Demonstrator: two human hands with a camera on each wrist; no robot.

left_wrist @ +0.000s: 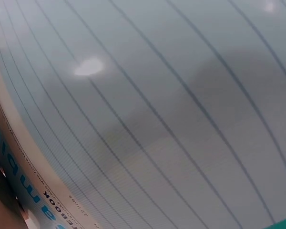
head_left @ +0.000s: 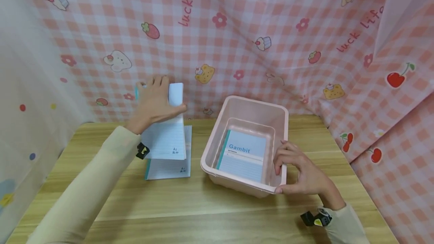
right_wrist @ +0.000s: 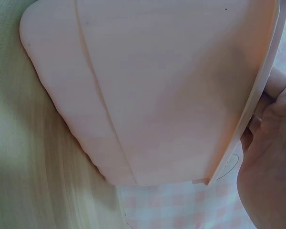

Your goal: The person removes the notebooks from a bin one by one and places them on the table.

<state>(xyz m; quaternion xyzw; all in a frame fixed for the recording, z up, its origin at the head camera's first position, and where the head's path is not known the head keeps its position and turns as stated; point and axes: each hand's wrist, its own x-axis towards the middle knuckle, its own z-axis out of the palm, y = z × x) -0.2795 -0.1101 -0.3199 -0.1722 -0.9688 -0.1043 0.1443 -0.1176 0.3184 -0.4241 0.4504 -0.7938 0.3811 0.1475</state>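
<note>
My left hand [head_left: 154, 101] grips a light blue notebook [head_left: 166, 142] by its upper part, raised above another notebook [head_left: 169, 168] that lies on the table. In the left wrist view the held notebook's ruled cover [left_wrist: 148, 114] fills nearly everything, with part of the hand at the left edge. My right hand [head_left: 300, 170] holds the right rim of a pink plastic bin [head_left: 210, 150], fingers over the inside and thumb at the front corner. Inside the bin a "Gambit" notebook [head_left: 242, 157] lies flat. The right wrist view shows the bin's outer wall [right_wrist: 157, 95] beside the hand [right_wrist: 271, 143].
The wooden table [head_left: 190, 217] carries the bin and notebooks. Behind its back edge hangs a pink checked cloth [head_left: 190, 48] with printed fruit and animals. A pale curtain [head_left: 30, 104] hangs at the left. Each wrist wears a small black device.
</note>
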